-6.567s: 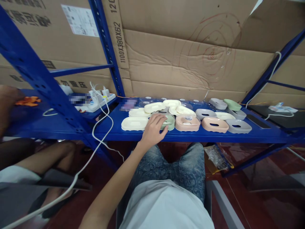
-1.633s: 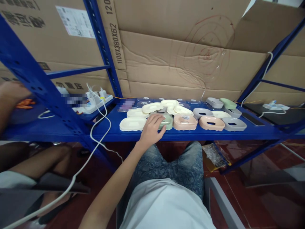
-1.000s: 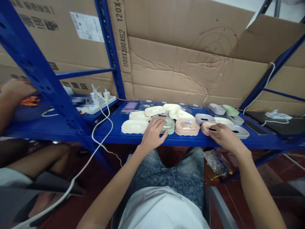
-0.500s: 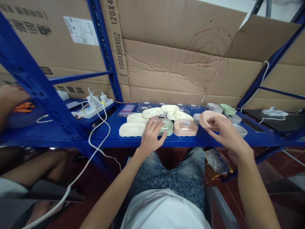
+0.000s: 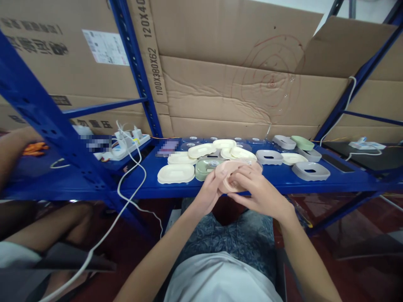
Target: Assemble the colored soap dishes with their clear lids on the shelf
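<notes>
A pink oval piece point(image 5: 227, 176) is held between both hands above the front edge of the blue shelf. My left hand point(image 5: 210, 191) grips its left side, and my right hand point(image 5: 252, 184) has its fingers on the piece's right part. Behind it, a pink box, mostly hidden, rests on the shelf. Just left stands a green box with a clear top point(image 5: 203, 168), next to a cream oval tray point(image 5: 176, 173). More cream pieces point(image 5: 201, 149) lie overlapping behind. Grey pieces with oval openings point(image 5: 311, 171) lie to the right.
A white cable point(image 5: 118, 209) hangs down at the left from a power strip point(image 5: 126, 147). Blue uprights point(image 5: 135, 63) frame the shelf, with cardboard point(image 5: 214, 84) behind. A dark phone-like slab point(image 5: 338, 163) lies at the right. Another person's arm point(image 5: 19, 140) shows at far left.
My right hand has brought the pink oval piece left and towards the middle. My left hand has left the green box and taken hold of the piece. Grey and cream pieces at the right are uncovered.
</notes>
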`<state>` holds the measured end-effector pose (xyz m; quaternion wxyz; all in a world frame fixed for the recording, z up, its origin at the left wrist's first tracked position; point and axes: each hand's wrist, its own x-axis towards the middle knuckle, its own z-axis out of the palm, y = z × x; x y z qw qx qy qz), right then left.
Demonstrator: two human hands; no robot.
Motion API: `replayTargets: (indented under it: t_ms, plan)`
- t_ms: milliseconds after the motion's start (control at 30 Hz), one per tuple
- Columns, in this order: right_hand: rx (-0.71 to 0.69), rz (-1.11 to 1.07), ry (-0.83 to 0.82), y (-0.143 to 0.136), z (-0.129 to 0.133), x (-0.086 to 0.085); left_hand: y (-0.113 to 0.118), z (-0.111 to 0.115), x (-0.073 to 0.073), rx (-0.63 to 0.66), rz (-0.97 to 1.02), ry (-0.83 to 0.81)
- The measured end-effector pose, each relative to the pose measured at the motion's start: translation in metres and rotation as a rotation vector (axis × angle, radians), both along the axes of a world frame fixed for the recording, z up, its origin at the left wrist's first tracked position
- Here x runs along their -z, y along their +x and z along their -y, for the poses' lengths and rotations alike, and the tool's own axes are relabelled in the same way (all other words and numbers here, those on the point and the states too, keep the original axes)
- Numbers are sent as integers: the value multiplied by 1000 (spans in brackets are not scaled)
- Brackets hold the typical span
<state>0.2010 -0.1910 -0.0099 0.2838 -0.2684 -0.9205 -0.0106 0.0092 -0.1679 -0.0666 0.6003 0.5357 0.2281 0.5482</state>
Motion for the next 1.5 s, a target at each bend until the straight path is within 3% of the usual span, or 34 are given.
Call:
replayTargets:
  t_ms: [200, 333, 467, 567, 700, 867, 967, 1067, 1300, 1400, 1500]
  plan:
    - [-60, -145, 17, -3, -13, 10, -9, 1, -15, 20, 182, -229]
    - [69, -365, 105, 27, -31, -1, -23, -4, -26, -9, 269, -235]
    - [263, -216, 75, 77, -88, -15, -36, -14, -29, -34, 302, -244]
    - [416, -20, -80, 98, -138, -20, -42, -20, -29, -45, 318, -274]
    - [449, 138, -235, 89, -182, -18, -45, -23, -31, -34, 347, -297]
    - [462, 264, -297, 54, -211, -13, -46, -25, -31, -26, 366, -300]
    - [494, 331, -327, 44, -222, -15, -47, -27, -29, -22, 366, -307]
    - [521, 367, -338, 52, -227, -23, -47, -27, -29, -27, 368, -313]
    - [643, 473, -431, 125, -217, -42, -45, -24, -35, -80, 405, -362]
    - [701, 478, -453, 151, -212, -38, -46, -24, -36, -85, 415, -376]
    - [700, 443, -451, 159, -211, -28, -47, -25, -34, -103, 398, -392]
